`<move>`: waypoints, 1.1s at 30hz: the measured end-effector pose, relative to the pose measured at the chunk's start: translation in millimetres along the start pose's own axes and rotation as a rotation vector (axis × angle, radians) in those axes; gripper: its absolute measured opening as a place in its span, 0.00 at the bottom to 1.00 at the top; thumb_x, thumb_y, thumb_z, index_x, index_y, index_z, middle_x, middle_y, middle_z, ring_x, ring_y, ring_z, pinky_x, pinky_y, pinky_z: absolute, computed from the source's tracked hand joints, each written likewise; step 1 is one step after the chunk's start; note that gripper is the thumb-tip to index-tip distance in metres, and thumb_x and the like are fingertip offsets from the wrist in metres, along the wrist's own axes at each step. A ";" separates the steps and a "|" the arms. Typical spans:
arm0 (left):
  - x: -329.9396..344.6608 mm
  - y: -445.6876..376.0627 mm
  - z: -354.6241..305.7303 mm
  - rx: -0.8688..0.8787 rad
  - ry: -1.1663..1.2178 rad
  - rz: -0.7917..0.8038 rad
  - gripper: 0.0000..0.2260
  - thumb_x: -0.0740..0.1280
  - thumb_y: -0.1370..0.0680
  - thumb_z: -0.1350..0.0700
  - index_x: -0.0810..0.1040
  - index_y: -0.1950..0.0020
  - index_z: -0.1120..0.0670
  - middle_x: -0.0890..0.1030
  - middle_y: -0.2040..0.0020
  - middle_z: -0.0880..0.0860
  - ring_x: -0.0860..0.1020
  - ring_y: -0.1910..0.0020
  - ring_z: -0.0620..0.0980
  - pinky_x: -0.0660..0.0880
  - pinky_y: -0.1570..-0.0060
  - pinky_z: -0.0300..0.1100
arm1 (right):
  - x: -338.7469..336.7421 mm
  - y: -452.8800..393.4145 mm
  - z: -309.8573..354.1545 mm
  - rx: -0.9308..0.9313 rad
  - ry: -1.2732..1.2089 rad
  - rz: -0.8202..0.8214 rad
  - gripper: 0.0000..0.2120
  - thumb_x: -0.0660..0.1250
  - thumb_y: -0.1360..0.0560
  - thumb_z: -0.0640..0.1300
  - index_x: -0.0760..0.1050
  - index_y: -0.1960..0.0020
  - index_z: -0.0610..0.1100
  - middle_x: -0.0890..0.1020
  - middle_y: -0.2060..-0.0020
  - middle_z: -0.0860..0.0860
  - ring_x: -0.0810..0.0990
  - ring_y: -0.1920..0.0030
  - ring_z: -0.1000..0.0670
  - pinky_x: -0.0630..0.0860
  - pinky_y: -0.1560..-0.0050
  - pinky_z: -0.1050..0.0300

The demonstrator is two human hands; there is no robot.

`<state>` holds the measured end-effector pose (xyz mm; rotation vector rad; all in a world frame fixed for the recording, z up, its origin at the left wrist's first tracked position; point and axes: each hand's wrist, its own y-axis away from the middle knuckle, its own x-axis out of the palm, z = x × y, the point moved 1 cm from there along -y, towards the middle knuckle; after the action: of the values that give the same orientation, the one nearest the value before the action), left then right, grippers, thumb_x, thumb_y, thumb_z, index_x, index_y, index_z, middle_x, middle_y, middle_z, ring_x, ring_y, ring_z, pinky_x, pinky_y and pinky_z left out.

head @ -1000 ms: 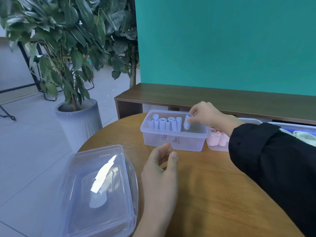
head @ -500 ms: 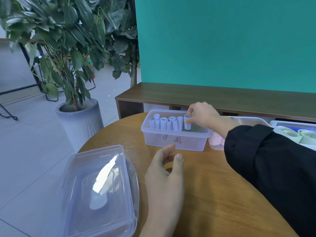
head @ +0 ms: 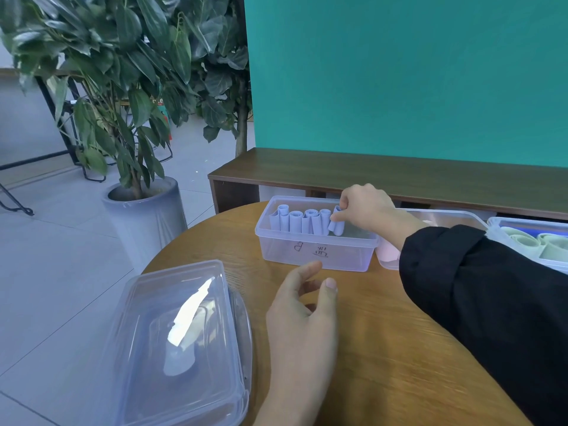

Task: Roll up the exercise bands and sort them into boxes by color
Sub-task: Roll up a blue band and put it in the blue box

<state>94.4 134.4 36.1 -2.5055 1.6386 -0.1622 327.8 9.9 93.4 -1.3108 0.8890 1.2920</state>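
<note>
Lilac, the rolled band (head: 337, 223) is pinched upright by the right hand (head: 367, 207) at the row's right end inside the clear box (head: 316, 252), while the left hand (head: 302, 321), nearer the viewer, is held loosely open and empty above the tabletop (head: 384, 348).

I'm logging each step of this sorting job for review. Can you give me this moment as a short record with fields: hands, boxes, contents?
right hand: pinches a lavender roll, standing it in the clear box
left hand: above the round table, fingers relaxed, holding nothing
clear box: open, marked on its front, a row of lavender rolls upright along its far side
pink box: right of the clear box, mostly hidden by the sleeve
green box: far right, pale green rolls inside
lid stack: near left table edge
</note>
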 end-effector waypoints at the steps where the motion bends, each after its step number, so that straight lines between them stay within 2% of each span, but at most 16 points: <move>1: 0.1 0.2 -0.2 -0.006 0.000 -0.001 0.10 0.72 0.22 0.53 0.82 0.43 0.42 0.82 0.53 0.35 0.79 0.51 0.35 0.74 0.55 0.29 | -0.3 0.4 0.0 -0.006 0.009 -0.002 0.16 0.71 0.23 0.57 0.78 0.45 0.45 0.80 0.54 0.47 0.76 0.54 0.44 0.71 0.53 0.52; 7: 0.3 2.1 -3.7 -0.017 -0.008 0.008 0.09 0.72 0.22 0.53 0.81 0.44 0.40 0.83 0.53 0.42 0.79 0.51 0.35 0.72 0.55 0.26 | 0.5 0.6 -3.5 -0.043 -0.057 0.013 0.21 0.74 0.26 0.58 0.79 0.42 0.45 0.83 0.50 0.47 0.80 0.51 0.44 0.77 0.52 0.52; 11: 0.4 1.9 -4.2 -0.011 -0.027 0.005 0.09 0.72 0.22 0.53 0.82 0.46 0.40 0.83 0.53 0.42 0.79 0.50 0.35 0.72 0.56 0.27 | -1.9 0.8 -6.2 -0.052 -0.085 0.016 0.17 0.75 0.26 0.52 0.79 0.40 0.46 0.83 0.48 0.47 0.81 0.49 0.44 0.80 0.49 0.48; 23: 0.9 1.1 -1.4 0.004 -0.060 0.009 0.09 0.72 0.22 0.54 0.82 0.45 0.42 0.83 0.50 0.41 0.79 0.48 0.34 0.73 0.56 0.30 | -0.2 -5.7 -16.6 -0.041 -0.140 -0.002 0.12 0.75 0.25 0.44 0.81 0.43 0.44 0.83 0.48 0.45 0.82 0.49 0.43 0.81 0.47 0.45; 28: 1.3 0.2 -1.1 0.033 -0.083 0.016 0.08 0.72 0.22 0.54 0.82 0.44 0.42 0.83 0.50 0.41 0.78 0.48 0.34 0.72 0.55 0.27 | -1.6 -7.1 -22.9 -0.054 -0.176 -0.014 0.16 0.75 0.25 0.44 0.80 0.39 0.41 0.83 0.47 0.44 0.82 0.48 0.42 0.81 0.44 0.44; 33: 1.7 -2.8 -0.3 0.025 -0.098 0.023 0.08 0.71 0.21 0.54 0.81 0.44 0.43 0.83 0.50 0.42 0.77 0.48 0.33 0.70 0.57 0.26 | -12.6 5.7 -29.0 -0.083 -0.277 -0.055 0.17 0.76 0.26 0.47 0.80 0.40 0.42 0.84 0.48 0.46 0.82 0.47 0.46 0.80 0.41 0.46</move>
<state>97.6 133.9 36.9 -2.4337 1.6169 -0.0567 326.4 -21.3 101.1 -1.1750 0.6079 1.4382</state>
